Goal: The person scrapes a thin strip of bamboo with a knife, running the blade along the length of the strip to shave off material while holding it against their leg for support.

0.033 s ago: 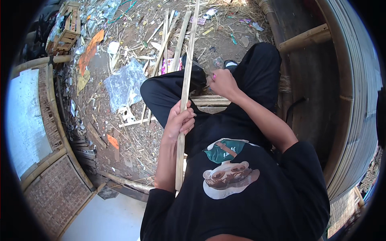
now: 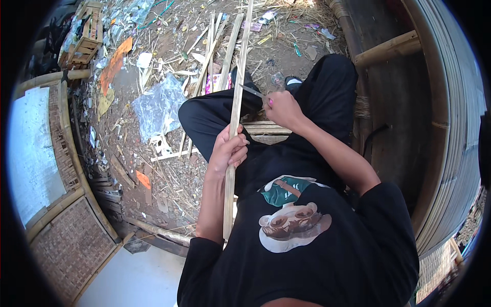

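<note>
My left hand (image 2: 229, 148) is closed round a long, pale bamboo strip (image 2: 236, 110). The strip runs from beside my left forearm up over my thigh and out past the top of the picture. In my closed right hand (image 2: 283, 108) is a knife (image 2: 251, 92); its handle is mostly hidden by the fingers. The blade points left, and its tip meets or overlaps the strip's right edge above my left hand. Between my legs lie more bamboo strips (image 2: 266, 128), partly hidden by my clothes.
Several bamboo strips (image 2: 228, 53) lie on the littered dirt ground ahead. A clear plastic sheet (image 2: 159, 107) is to the left, with a wooden crate (image 2: 88, 38) at the far left. Bamboo framing (image 2: 441, 102) rises close on my right, and a woven panel (image 2: 74, 245) stands lower left.
My right hand has turned slightly, and the knife blade now shows plainly against the strip. The left hand and the strip have hardly moved.
</note>
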`<action>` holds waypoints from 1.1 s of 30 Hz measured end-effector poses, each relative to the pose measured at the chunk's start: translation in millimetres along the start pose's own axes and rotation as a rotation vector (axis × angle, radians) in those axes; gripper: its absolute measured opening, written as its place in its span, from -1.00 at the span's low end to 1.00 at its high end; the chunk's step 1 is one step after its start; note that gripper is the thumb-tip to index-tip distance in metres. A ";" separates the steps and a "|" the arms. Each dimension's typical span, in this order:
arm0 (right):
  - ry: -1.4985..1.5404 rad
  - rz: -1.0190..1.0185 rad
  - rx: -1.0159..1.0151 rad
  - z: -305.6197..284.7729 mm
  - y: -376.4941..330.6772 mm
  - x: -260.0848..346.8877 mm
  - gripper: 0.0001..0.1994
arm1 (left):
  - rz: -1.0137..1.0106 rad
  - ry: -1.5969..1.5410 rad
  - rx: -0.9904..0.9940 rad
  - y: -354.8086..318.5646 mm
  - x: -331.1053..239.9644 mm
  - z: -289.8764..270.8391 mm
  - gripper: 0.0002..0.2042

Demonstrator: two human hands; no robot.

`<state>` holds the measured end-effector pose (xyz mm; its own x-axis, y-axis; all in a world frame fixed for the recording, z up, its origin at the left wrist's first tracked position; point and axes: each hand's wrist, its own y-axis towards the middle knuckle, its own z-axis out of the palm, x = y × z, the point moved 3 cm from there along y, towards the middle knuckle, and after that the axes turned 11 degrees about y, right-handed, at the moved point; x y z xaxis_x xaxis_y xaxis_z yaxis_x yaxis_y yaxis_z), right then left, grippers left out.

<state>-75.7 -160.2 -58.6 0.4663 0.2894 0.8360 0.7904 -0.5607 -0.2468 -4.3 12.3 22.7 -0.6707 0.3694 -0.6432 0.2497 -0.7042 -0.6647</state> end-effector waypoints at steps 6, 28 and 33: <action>-0.021 -0.144 0.195 6.0 -22.6 19.9 -0.86 | -0.037 0.021 0.013 16.6 1.6 8.3 -0.81; -0.169 0.013 0.349 6.3 -19.7 -3.9 -0.87 | -0.068 0.060 0.016 30.4 40.5 20.6 -0.83; -0.107 -0.088 0.423 12.2 -37.7 19.5 -0.83 | -0.058 0.082 -0.018 34.2 35.1 13.2 -0.88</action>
<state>-91.6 -124.0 -39.0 0.4110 0.4132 0.8126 0.9115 -0.1704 -0.3743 -28.6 -6.8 -17.6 -0.6254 0.4579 -0.6318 0.2251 -0.6694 -0.7080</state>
